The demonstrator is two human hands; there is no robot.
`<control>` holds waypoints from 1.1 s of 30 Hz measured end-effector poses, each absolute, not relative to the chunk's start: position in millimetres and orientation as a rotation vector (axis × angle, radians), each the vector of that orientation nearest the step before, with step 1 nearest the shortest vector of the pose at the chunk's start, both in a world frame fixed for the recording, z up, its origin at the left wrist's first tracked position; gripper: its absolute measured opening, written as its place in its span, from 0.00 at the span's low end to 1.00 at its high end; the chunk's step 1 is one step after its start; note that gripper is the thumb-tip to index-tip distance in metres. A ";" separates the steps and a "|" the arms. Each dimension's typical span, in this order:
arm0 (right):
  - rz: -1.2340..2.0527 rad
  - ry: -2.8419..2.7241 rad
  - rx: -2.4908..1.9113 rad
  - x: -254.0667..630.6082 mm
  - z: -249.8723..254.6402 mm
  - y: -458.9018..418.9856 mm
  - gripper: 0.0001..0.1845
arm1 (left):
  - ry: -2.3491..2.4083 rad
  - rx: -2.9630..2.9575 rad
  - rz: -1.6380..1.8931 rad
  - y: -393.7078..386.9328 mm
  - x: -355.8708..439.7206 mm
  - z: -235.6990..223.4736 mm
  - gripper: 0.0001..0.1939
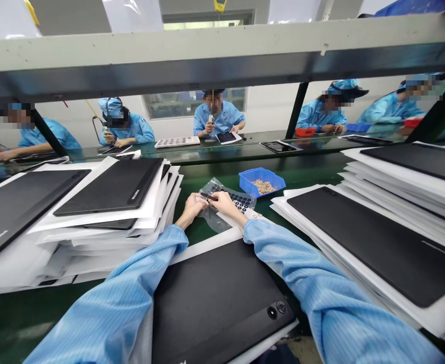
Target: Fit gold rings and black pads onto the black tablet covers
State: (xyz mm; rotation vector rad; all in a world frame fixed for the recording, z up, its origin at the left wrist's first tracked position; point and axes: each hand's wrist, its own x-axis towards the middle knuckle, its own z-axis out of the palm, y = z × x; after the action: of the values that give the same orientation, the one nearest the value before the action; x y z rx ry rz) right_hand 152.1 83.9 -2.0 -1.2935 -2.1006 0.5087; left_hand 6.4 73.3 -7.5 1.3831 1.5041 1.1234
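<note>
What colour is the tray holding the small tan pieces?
The tray is blue, clearest in the head view.

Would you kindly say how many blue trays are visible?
2: the near blue tray, right of the right hand; the far blue tray, in the background at right. Others may be hidden.

Front tablet (pixel 215 298) cropped below, held dark piece (pixel 209 196) indistinct

Nearer than the fingers (pixel 220 197), a tablet (pixel 211 288); left, a tablet stack (pixel 116 194); just right, a disc sheet (pixel 245 203); beyond it, a tray (pixel 248 187) holding pieces (pixel 263 186); farther right, another stack (pixel 370 240).
</note>
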 end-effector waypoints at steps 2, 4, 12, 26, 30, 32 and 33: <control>0.530 -2.070 -1.296 152.5 -1.7 84.4 0.15 | 1.512 1.388 1.115 73.1 6.8 -6.9 0.15; 0.552 -2.038 -1.296 153.1 -1.6 85.1 0.16 | 1.527 1.392 1.110 73.0 7.1 -6.1 0.16; 0.652 -1.984 -1.299 160.2 -3.4 85.3 0.15 | 1.724 1.487 1.090 71.2 3.3 -1.9 0.17; 0.716 -2.039 -1.283 202.6 86.9 -2.9 0.07 | 2.099 2.058 0.993 25.8 15.8 29.6 0.31; 0.936 -2.052 -1.422 238.8 81.8 -99.2 0.05 | 1.676 2.466 1.038 -18.7 30.8 37.5 0.24; 1.162 -1.904 -1.515 251.3 66.2 -142.4 0.07 | 1.188 2.652 0.934 -49.9 40.5 34.6 0.15; 1.234 -1.819 -1.567 256.2 56.8 -159.5 0.09 | 0.963 2.674 0.861 -65.5 45.0 31.5 0.12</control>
State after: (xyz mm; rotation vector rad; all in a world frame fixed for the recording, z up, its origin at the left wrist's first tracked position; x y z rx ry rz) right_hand 256.2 -159.5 56.8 -1.5667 -1.8193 1.2339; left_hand 45.0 -65.5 31.5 2.6742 0.9634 0.8607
